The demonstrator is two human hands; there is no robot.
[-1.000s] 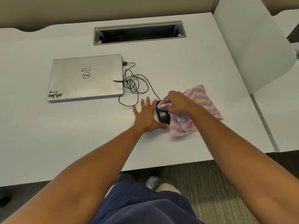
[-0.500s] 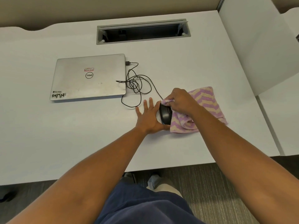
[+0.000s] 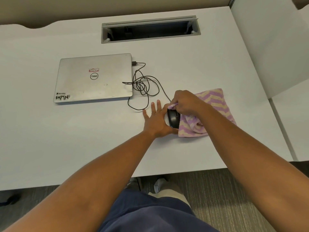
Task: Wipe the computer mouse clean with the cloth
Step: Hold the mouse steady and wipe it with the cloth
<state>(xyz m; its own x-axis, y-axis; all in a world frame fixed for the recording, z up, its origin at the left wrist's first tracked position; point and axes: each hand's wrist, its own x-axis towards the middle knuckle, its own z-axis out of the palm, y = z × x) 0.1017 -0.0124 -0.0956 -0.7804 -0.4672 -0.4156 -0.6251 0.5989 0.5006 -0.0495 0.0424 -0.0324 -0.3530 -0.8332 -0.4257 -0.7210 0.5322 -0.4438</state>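
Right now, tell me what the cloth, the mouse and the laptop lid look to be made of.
Cloth: soft terry or fleece, matte and fuzzy, purple and cream zigzag, bunching in folds.
Computer mouse: likely black plastic, smooth with a slight sheen along its top.
Laptop lid: silver, brushed-looking metal or metal-painted plastic; dull reflections and smudges, so I can't say which.

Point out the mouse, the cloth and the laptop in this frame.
mouse (image 3: 173, 118), head view, on the black top shell beside the scroll wheel.
cloth (image 3: 219, 104), head view, on the flat striped part right of the right hand.
laptop (image 3: 80, 82), head view, on the closed silver lid.
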